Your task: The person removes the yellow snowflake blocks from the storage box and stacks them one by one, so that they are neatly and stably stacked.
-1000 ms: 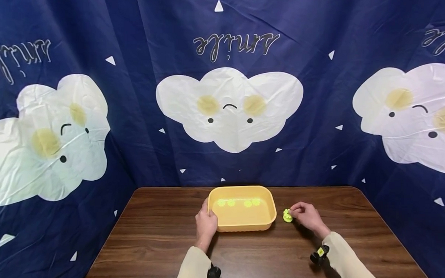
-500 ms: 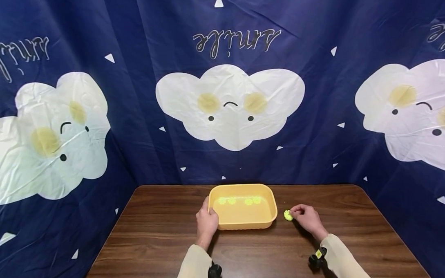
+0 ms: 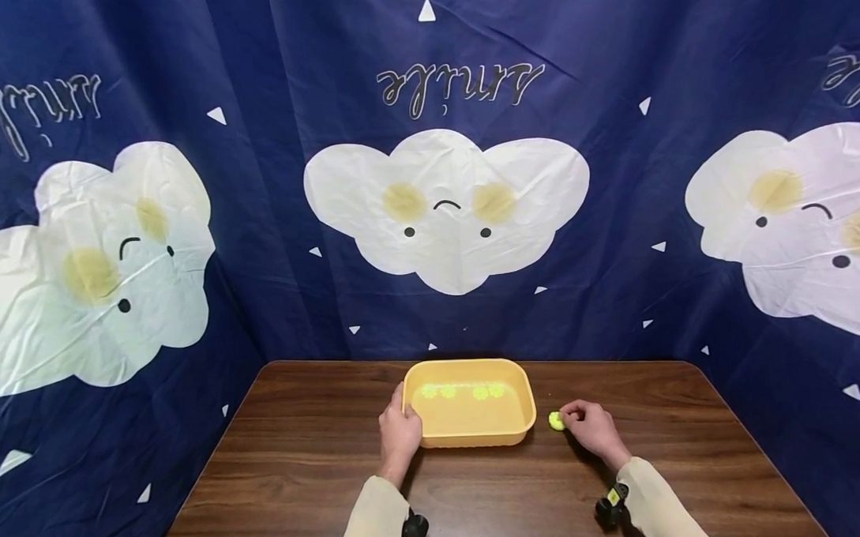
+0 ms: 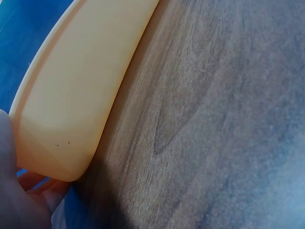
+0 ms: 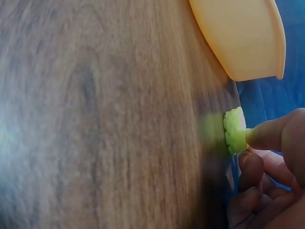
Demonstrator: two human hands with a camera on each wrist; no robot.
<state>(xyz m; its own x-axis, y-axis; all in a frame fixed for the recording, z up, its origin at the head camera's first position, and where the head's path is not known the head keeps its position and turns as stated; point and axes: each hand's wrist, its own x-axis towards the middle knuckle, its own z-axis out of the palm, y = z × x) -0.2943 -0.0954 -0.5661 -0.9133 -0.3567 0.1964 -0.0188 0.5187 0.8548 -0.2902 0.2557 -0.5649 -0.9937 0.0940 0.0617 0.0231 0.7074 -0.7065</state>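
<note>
A yellow rectangular basin [image 3: 471,438] stands on the table. My left hand [image 3: 398,430] grips its left end, with the thumb at the rim; in the left wrist view, fingers [image 4: 50,194] show beneath the basin's corner. Right of the basin, my right hand [image 3: 594,430] pinches a small yellow-green, scallop-edged, flower-like piece [image 3: 556,420]. In the right wrist view this piece [image 5: 234,130] is seen edge-on, with the thumb against it and curled fingers below. Whether it touches the table, I cannot tell. Several yellow-green flower shapes [image 3: 481,391] show inside the basin near its far wall.
The brown wooden table [image 3: 509,503] runs back to a dark blue curtain [image 3: 275,305] with white cloud prints, which also hangs on both sides. Black wrist devices [image 3: 415,530] sit on both sleeves.
My right hand has come slightly nearer to me and tipped. The flower-like piece, earlier seen as a taller shape, now looks lower and flatter. The left hand and basin stay in place.
</note>
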